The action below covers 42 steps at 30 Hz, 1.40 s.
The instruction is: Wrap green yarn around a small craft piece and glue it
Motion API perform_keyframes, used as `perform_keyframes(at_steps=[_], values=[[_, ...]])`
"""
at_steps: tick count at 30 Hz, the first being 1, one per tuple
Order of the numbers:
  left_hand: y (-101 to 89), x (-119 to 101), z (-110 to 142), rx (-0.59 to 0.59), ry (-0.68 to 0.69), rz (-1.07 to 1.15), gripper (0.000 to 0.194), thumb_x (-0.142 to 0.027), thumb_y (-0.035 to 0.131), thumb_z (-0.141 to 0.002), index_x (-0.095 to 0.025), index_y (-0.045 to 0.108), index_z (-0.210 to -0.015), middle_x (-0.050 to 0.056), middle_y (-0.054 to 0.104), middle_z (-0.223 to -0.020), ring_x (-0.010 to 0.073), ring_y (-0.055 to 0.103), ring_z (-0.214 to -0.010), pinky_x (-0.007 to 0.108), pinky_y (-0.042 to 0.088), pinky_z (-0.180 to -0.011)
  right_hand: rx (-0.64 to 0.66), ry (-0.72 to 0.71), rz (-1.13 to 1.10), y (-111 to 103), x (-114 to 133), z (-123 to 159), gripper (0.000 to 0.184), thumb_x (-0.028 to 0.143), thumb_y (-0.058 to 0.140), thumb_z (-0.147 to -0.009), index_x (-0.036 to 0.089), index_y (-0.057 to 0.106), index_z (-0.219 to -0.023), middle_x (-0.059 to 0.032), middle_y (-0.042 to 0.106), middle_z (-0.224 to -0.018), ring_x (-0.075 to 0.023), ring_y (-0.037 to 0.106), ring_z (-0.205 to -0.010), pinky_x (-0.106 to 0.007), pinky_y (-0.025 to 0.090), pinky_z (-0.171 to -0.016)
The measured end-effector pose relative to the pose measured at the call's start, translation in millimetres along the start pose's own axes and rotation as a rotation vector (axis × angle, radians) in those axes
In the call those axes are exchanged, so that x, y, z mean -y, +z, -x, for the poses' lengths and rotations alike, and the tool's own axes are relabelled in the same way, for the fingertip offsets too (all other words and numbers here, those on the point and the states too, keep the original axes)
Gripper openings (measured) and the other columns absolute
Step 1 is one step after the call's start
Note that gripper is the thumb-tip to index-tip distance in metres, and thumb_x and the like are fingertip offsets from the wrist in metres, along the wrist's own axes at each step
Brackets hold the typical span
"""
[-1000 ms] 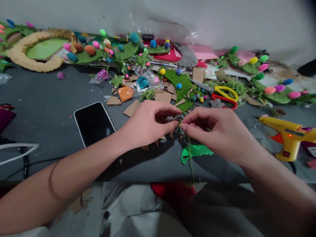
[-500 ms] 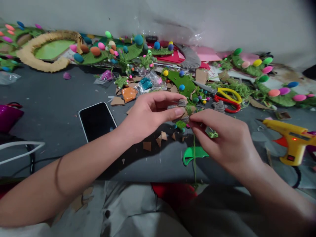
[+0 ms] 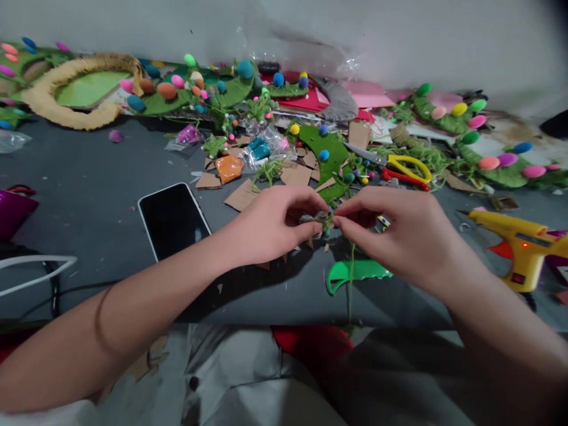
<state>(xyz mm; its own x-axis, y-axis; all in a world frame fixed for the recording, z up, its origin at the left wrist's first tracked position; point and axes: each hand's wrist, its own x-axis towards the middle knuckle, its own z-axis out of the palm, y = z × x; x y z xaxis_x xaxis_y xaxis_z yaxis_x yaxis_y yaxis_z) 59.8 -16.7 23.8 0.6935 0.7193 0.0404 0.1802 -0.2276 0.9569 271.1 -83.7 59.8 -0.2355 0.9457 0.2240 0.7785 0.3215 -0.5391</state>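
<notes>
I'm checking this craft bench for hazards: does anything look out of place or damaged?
Nothing looks clearly damaged. The yellow plastic glue gun stands out: it lies at the right of the dark grey table with its red light lit, so it may be hot. Loose brown cardboard scraps scattered mid-table also look untidy.

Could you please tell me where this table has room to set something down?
The widest nearly bare patch of tabletop lies between the phone, purple lump and white cable; a smaller one, left of the green toothed tool. Farther back, cardboard scraps, scissors and yarn crowd it.
</notes>
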Motion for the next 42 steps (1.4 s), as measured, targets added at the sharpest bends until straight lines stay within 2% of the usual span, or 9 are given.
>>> perform_keyframes(at_steps=[5,12,23,26,29,32,35,38,42], values=[[1.4,-4,1,-0.108,0.062,-0.031,0.022,-0.016,0.074,-0.085,-0.014,0.074,-0.107,0.007,0.08,-0.106,0.0189,0.076,-0.092,0.029,0.061,-0.082,-0.016,0.056,-0.036,6,11,3,0.006,0.022,0.067,-0.09,0.021,0.072,-0.087,0.0003,0.072,-0.079,-0.0138,0.063,-0.067,-0.027,0.046,-0.059],[0.3,-6,-3,-0.234,0.056,0.13,0.02,-0.015,0.08,-0.083,-0.013,0.074,-0.102,0.006,0.079,-0.1,0.0176,0.076,-0.095,0.026,0.063,-0.084,-0.113,-0.131,0.066,12,11,9,0.016,0.014,0.058,-0.097,0.02,0.072,-0.102,-0.0038,0.071,-0.09,-0.0144,0.066,-0.078,-0.027,0.05,-0.068],[-1.0,-3,-5,-0.266,0.014,0.233,0.028,-0.018,0.086,-0.077,-0.013,0.074,-0.102,0.006,0.079,-0.099,0.0178,0.075,-0.094,0.029,0.064,-0.084,-0.142,-0.238,0.359,17,10,19,0.018,0.019,0.055,-0.101,0.02,0.07,-0.112,-0.0082,0.073,-0.102,-0.0206,0.071,-0.089,-0.033,0.054,-0.073],[-1.0,-3,-6,-0.29,0.017,0.285,0.026,-0.017,0.085,-0.077,-0.015,0.076,-0.102,0.005,0.079,-0.1,0.0184,0.076,-0.096,0.03,0.064,-0.087,-0.154,-0.227,0.306,16,10,19,0.019,0.019,0.055,-0.102,0.022,0.07,-0.112,-0.008,0.073,-0.103,-0.0203,0.071,-0.089,-0.034,0.055,-0.075],[-2.2,-3,-5,-0.3,0.037,0.35,0.025,-0.018,0.084,-0.08,-0.019,0.077,-0.104,0.003,0.08,-0.104,0.0185,0.076,-0.098,0.031,0.064,-0.088,-0.184,-0.167,0.129,14,11,17,0.02,0.017,0.057,-0.1,0.024,0.073,-0.109,-0.0066,0.073,-0.1,-0.0184,0.07,-0.087,-0.032,0.056,-0.076],[-4.8,-4,-3,-0.253,0.055,0.405,0.024,-0.02,0.083,-0.082,-0.022,0.079,-0.106,0.002,0.08,-0.105,0.0167,0.076,-0.095,0.028,0.064,-0.086,-0.171,-0.093,-0.045,12,8,13,0.015,0.015,0.062,-0.096,0.024,0.075,-0.099,-0.0044,0.074,-0.096,-0.0164,0.07,-0.084,-0.03,0.055,-0.073],[-7.4,-5,-2,-0.109,0.035,0.395,0.022,-0.019,0.082,-0.084,-0.023,0.08,-0.105,0.002,0.081,-0.102,0.015,0.076,-0.09,0.026,0.064,-0.081,-0.113,-0.073,-0.139,11,-1,9,0.014,0.016,0.064,-0.096,0.023,0.075,-0.094,-0.0027,0.073,-0.095,-0.0153,0.069,-0.083,-0.029,0.054,-0.073],[-7.8,-6,-1,0.016,-0.004,0.344,0.022,-0.016,0.081,-0.084,-0.022,0.08,-0.105,0.002,0.082,-0.099,0.0149,0.077,-0.087,0.026,0.064,-0.079,-0.066,-0.09,-0.146,9,-10,6,0.013,0.02,0.064,-0.097,0.023,0.077,-0.095,-0.0027,0.073,-0.095,-0.0152,0.068,-0.083,-0.029,0.053,-0.071],[-4.4,-5,-1,0.033,-0.005,0.221,0.021,-0.018,0.081,-0.083,-0.019,0.08,-0.104,0.003,0.082,-0.094,0.0162,0.077,-0.083,0.027,0.063,-0.075,-0.036,-0.094,-0.069,5,-13,2,0.012,0.023,0.066,-0.096,0.022,0.077,-0.092,-0.0023,0.072,-0.087,-0.0141,0.065,-0.074,-0.029,0.049,-0.065]])
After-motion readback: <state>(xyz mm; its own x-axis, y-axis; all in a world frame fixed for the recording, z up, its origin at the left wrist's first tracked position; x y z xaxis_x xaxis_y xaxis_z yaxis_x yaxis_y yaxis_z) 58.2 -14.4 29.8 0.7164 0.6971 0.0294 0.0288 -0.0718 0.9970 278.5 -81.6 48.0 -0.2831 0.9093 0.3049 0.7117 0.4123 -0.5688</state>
